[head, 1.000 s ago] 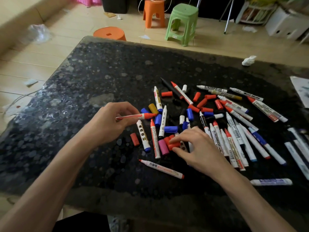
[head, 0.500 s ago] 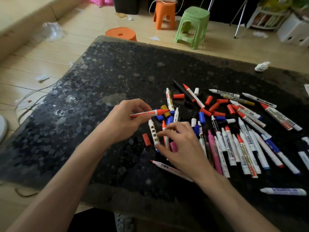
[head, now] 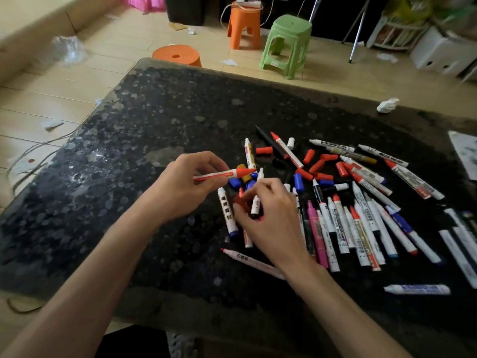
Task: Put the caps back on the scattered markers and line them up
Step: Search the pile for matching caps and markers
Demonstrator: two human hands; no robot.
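My left hand (head: 180, 188) pinches a red-and-white marker (head: 222, 174) and holds it level above the table, its uncapped red tip pointing right. My right hand (head: 269, 220) hovers just right of it with curled fingers. It seems to pinch a blurred red cap (head: 238, 202) at thumb and forefinger. Under and around both hands lies a heap of uncapped markers (head: 361, 223). Loose red caps (head: 316, 165) and blue caps (head: 298, 182) sit among them. One thin marker (head: 247, 259) lies nearer me, partly under my right wrist.
The work surface is a dark speckled stone table (head: 154, 125). A crumpled tissue (head: 387, 105) lies at its far right and a paper sheet (head: 464, 153) at the right edge. A lone white marker (head: 416, 289) lies front right. Orange stools (head: 178, 55) and a green stool (head: 286, 45) stand beyond.
My right hand left the table near the pink marker and moved left and up toward the marker in my left hand, carrying the red cap. My left hand stayed nearly still.
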